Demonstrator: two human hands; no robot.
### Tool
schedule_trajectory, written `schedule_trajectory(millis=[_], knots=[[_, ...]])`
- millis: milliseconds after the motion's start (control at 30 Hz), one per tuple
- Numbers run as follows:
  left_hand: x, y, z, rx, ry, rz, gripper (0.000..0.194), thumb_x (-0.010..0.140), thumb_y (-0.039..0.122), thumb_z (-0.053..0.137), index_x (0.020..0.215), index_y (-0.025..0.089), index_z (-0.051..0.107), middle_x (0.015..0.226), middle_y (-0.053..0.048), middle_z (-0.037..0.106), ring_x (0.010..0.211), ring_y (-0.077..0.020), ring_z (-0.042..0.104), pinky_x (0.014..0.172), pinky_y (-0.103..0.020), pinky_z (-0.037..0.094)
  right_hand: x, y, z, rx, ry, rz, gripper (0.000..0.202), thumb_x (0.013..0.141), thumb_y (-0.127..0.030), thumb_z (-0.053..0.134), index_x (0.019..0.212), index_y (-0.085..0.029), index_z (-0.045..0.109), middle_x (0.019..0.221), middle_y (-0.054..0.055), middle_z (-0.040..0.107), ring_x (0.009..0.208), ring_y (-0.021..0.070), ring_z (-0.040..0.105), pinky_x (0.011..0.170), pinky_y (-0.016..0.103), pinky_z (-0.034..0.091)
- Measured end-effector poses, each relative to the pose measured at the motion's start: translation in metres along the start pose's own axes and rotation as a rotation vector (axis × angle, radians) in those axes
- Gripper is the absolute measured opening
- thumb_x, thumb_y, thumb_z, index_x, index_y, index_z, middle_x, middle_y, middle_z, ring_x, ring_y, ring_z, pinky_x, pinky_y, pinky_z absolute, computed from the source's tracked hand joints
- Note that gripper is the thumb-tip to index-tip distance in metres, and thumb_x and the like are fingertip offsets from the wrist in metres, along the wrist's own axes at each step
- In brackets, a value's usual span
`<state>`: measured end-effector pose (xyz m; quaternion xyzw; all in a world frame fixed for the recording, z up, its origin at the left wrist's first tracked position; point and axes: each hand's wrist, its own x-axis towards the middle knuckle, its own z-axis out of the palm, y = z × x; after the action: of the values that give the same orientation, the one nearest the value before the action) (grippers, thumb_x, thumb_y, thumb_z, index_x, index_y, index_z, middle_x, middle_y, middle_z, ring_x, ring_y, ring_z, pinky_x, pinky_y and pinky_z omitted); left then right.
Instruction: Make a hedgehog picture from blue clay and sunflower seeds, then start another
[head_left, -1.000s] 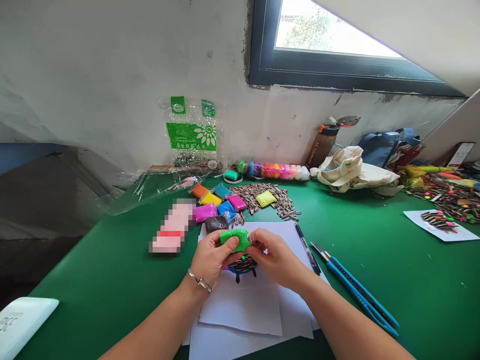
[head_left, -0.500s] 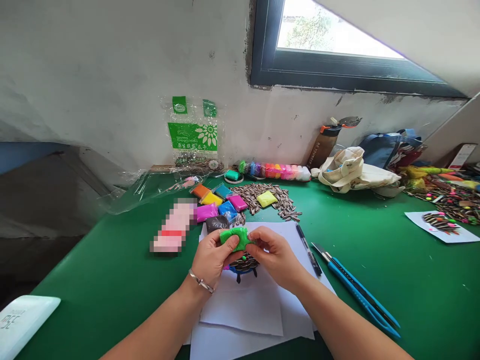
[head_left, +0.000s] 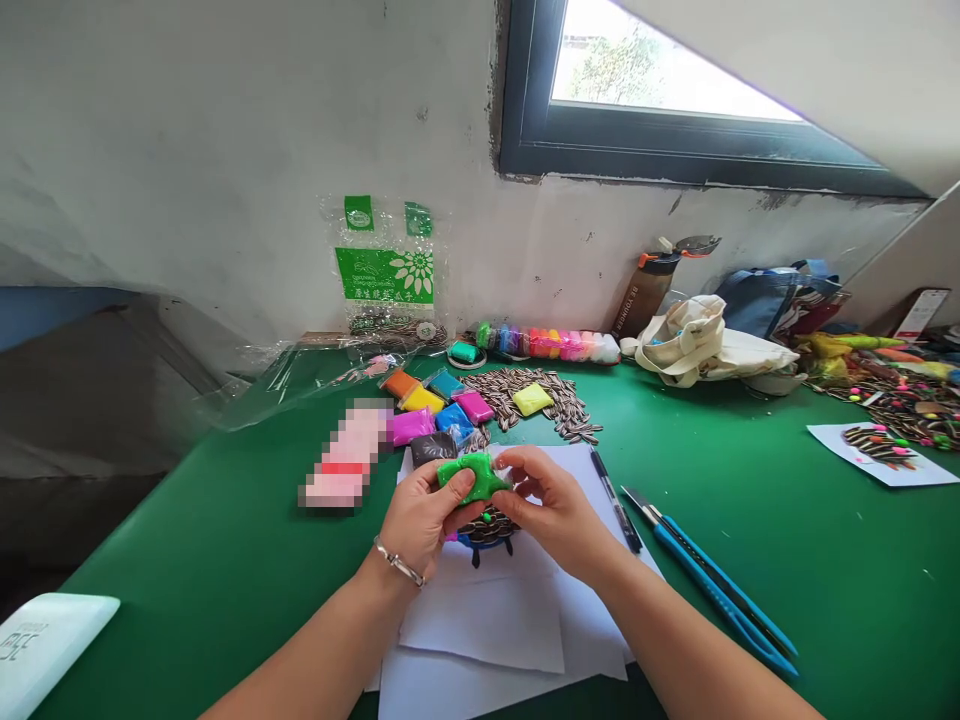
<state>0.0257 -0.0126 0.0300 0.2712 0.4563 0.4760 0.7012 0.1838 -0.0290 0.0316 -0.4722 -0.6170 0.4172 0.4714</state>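
Note:
Held above the paper is a bright green packet of modelling clay (head_left: 471, 477) in clear wrapping. My left hand (head_left: 424, 515) grips its left side, thumb on the front. At the packet's right end, the fingers of my right hand (head_left: 551, 505) pinch a corner of green clay and wrapper. Partly hidden below the hands, a small figure covered in sunflower seeds (head_left: 486, 525), with a blue edge and dark feet, lies on white paper (head_left: 480, 625).
Wrapped clay packets (head_left: 411, 427) and a pile of sunflower seeds (head_left: 559, 400) lie beyond the hands. To the right are a black pen (head_left: 616, 502) and blue-handled tweezers (head_left: 712, 580). A brown bottle (head_left: 645, 295) and cloth bag (head_left: 697, 345) stand by the wall.
My right fingers have pulled slightly at the packet's right end, where a corner of green clay now stretches out further. My left hand keeps its grip.

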Motion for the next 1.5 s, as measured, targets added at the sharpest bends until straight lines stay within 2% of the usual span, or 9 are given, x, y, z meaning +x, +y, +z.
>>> schedule_trajectory(millis=[133,233,367,500,567,733,1000,1300,1500], knots=[[0.000,-0.004,0.001,0.007,-0.013,0.013,0.036,0.052,0.027,0.085,0.079,0.012,0.067,0.075,-0.001,0.066,0.066,-0.0124,0.064,0.060,-0.023,0.059,-0.001,0.003,0.006,0.116,0.032,0.056,0.013,0.073,-0.021,0.062,0.085,-0.021,0.056,0.087,0.000,0.052,0.070,0.0104,0.048,0.059,0.022,0.043],[0.000,-0.006,0.001,0.020,-0.014,0.031,0.036,0.052,0.028,0.085,0.079,0.012,0.066,0.075,-0.001,0.066,0.066,-0.0126,0.064,0.061,-0.025,0.060,-0.001,0.005,0.009,0.156,0.027,0.037,0.007,0.075,-0.021,0.060,0.079,-0.020,0.054,0.085,0.000,0.050,0.073,0.0114,0.048,0.059,0.022,0.043],[0.000,-0.006,0.001,0.026,-0.007,0.027,0.038,0.051,0.029,0.085,0.079,0.012,0.066,0.074,-0.001,0.066,0.066,-0.0123,0.063,0.060,-0.024,0.059,-0.001,0.006,0.008,0.067,0.000,-0.035,0.004,0.078,-0.019,0.057,0.077,-0.020,0.053,0.089,0.002,0.049,0.078,0.0126,0.048,0.059,0.022,0.043],[0.001,-0.003,0.001,0.007,-0.009,0.010,0.036,0.052,0.027,0.085,0.079,0.012,0.067,0.076,-0.002,0.067,0.066,-0.0124,0.064,0.059,-0.023,0.059,0.001,0.005,0.002,-0.044,-0.032,-0.083,0.008,0.078,-0.016,0.057,0.073,-0.020,0.051,0.085,0.001,0.048,0.077,0.0124,0.048,0.060,0.022,0.042],[0.002,-0.002,0.000,-0.016,-0.009,-0.001,0.032,0.055,0.023,0.084,0.079,0.011,0.067,0.075,-0.003,0.067,0.064,-0.0119,0.064,0.057,-0.022,0.059,0.001,0.005,-0.001,-0.057,-0.050,-0.089,0.009,0.076,-0.014,0.059,0.076,-0.020,0.052,0.083,0.000,0.050,0.076,0.0120,0.048,0.062,0.022,0.043],[0.004,0.003,-0.002,-0.077,0.012,-0.052,0.016,0.066,0.013,0.076,0.079,0.010,0.066,0.075,-0.004,0.067,0.062,-0.0121,0.065,0.055,-0.020,0.058,0.002,0.005,-0.008,-0.048,-0.156,-0.141,0.026,0.077,-0.012,0.058,0.100,-0.024,0.059,0.096,0.002,0.055,0.079,0.0119,0.052,0.067,0.024,0.046],[0.002,0.004,0.000,-0.077,0.008,-0.085,0.005,0.074,0.005,0.067,0.077,0.009,0.066,0.072,-0.003,0.066,0.056,-0.0092,0.063,0.052,-0.018,0.058,0.003,0.009,-0.008,-0.095,-0.152,-0.180,0.014,0.078,-0.013,0.059,0.089,-0.021,0.062,0.091,0.003,0.053,0.079,0.0129,0.052,0.064,0.024,0.044],[0.003,0.001,-0.001,-0.046,-0.001,-0.104,0.008,0.072,0.007,0.069,0.079,0.009,0.066,0.072,-0.003,0.065,0.058,-0.0098,0.064,0.054,-0.018,0.058,0.004,0.004,-0.010,-0.326,-0.193,-0.202,0.013,0.080,-0.008,0.051,0.074,-0.020,0.049,0.078,-0.001,0.047,0.074,0.0116,0.045,0.063,0.022,0.036],[0.004,0.002,-0.001,-0.037,-0.002,-0.094,0.007,0.073,0.007,0.068,0.080,0.009,0.066,0.074,-0.004,0.066,0.059,-0.0110,0.065,0.054,-0.018,0.058,0.002,0.004,-0.010,-0.412,-0.193,-0.103,0.015,0.081,-0.012,0.050,0.070,-0.020,0.042,0.068,-0.004,0.043,0.064,0.0096,0.037,0.056,0.020,0.029]])
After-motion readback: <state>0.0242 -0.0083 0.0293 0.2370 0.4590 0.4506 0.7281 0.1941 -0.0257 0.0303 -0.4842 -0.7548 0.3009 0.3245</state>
